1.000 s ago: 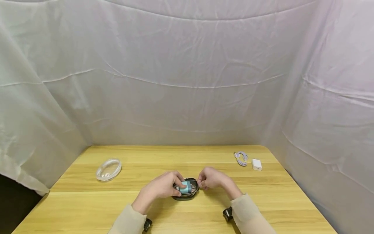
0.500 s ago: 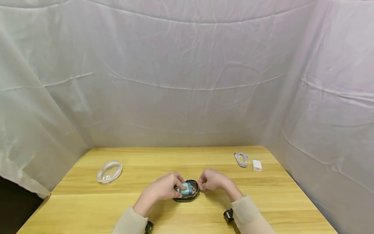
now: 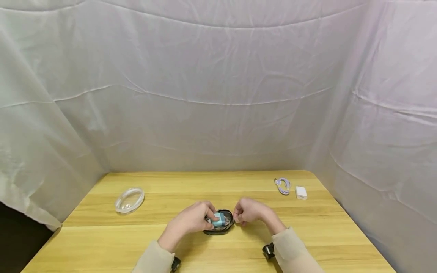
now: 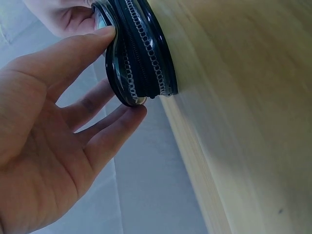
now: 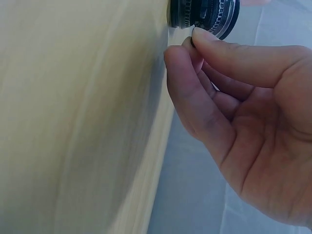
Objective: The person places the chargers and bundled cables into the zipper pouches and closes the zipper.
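A small clear pouch with black edging [image 3: 223,229] and a dark zipper [image 4: 127,44] along its side lies near the middle of the table. A light-blue and teal patch [image 3: 218,218] shows at its top; whether it is inside or printed is unclear. My left hand [image 3: 192,220] holds the pouch's left end, thumb on the upper rim and fingertips against the side. At the pouch's right end, my right hand [image 3: 249,210] pinches the small dark zipper pull [image 5: 193,42] between thumb and forefinger. The fingertips mostly hide the pull.
A round clear case with a whitish rim [image 3: 130,200] lies at the table's left. Toward the back right are a coiled lilac cable [image 3: 283,186] and a white charger block [image 3: 301,192]. Pale cloth [image 3: 218,129] hangs behind and on both sides of the wooden table [image 3: 170,244].
Both hands keep their hold at the pouch with hardly any movement. The whole head view has shifted slightly.
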The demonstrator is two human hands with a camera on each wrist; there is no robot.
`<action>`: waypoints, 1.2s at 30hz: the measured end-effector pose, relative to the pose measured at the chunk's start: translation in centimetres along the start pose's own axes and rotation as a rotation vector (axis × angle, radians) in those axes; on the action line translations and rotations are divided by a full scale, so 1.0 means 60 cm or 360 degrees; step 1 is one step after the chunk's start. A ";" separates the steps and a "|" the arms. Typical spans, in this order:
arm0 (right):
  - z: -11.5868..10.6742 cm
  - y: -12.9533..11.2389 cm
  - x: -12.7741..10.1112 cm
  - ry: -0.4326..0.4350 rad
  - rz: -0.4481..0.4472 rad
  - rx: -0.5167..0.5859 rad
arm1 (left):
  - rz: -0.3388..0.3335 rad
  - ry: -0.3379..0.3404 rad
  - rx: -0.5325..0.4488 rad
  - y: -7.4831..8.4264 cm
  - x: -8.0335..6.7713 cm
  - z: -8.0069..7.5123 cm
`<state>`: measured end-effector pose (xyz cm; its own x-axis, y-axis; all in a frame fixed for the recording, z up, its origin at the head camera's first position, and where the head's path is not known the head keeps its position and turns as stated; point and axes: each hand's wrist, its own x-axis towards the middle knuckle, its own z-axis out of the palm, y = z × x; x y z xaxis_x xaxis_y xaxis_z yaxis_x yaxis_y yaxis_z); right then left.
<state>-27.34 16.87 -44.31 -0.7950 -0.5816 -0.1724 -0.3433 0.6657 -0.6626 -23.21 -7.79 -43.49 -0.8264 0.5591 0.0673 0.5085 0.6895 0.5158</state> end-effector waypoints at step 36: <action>-0.002 0.001 -0.001 -0.0077 0.0040 0.0012 | -0.0063 0.0001 0.0009 0.003 0.000 -0.001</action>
<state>-27.41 17.01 -44.24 -0.7782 -0.5868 -0.2238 -0.3198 0.6769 -0.6630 -23.15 -7.70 -43.39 -0.8460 0.5310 0.0473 0.4767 0.7138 0.5131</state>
